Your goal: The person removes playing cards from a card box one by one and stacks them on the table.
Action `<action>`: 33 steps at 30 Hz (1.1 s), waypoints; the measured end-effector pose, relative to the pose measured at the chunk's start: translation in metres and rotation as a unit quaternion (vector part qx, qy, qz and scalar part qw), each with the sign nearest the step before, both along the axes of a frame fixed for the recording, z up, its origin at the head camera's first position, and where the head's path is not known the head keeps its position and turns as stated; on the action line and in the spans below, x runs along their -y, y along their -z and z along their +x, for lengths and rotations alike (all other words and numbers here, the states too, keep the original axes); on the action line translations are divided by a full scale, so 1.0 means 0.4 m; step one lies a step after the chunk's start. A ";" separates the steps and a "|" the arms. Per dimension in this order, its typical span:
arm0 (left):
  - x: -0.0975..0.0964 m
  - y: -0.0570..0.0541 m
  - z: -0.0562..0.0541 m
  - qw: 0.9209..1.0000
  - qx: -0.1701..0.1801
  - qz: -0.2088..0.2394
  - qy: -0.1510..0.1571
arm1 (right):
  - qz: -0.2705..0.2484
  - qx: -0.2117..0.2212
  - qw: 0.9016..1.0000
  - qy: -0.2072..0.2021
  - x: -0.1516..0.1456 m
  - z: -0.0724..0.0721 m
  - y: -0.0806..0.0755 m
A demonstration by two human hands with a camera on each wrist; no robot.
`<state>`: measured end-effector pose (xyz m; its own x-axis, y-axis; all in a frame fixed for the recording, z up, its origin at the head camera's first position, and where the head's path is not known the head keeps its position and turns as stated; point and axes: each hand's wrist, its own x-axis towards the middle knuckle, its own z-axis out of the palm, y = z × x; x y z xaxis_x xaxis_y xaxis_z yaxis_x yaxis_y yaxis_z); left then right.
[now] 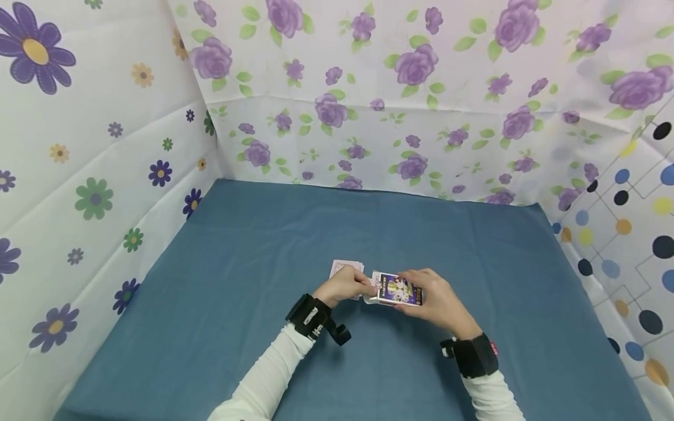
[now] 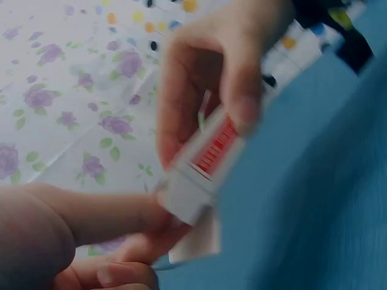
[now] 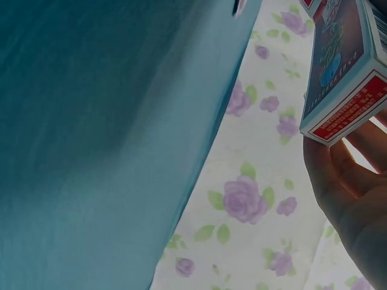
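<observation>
My right hand (image 1: 439, 299) holds a playing-card box (image 1: 401, 290) with a dark purple front, gripping it by its long edges. Red label panels show on the box's narrow sides. At the box's left end, a white flap (image 2: 202, 234) hangs out. My left hand (image 1: 344, 285) pinches that end between thumb and forefinger; what lies right between the fingertips is partly hidden. A pile of pinkish patterned playing cards (image 1: 347, 265) lies on the blue cloth, partly covered by the left hand.
A blue cloth (image 1: 263, 234) covers the table. Floral sheets (image 1: 368, 76) hang at the back and left, and a dotted sheet (image 1: 621, 257) hangs on the right. Black straps (image 1: 476, 355) circle both wrists.
</observation>
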<state>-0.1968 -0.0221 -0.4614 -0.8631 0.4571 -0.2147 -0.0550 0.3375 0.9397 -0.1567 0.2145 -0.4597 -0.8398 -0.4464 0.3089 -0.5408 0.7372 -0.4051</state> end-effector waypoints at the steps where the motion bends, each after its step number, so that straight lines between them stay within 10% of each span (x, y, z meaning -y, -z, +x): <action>1: 0.000 -0.002 0.001 1.000 -0.005 -0.001 0.001 | -0.002 0.002 1.000 0.000 0.000 -0.002 0.003; 15: 0.009 -0.012 -0.021 0.998 0.002 0.016 0.059 | -0.013 0.020 1.000 0.003 -0.011 -0.025 0.005; 33: 0.069 0.011 -0.013 0.995 0.046 0.084 0.032 | -0.020 0.024 0.999 0.014 -0.024 -0.019 0.025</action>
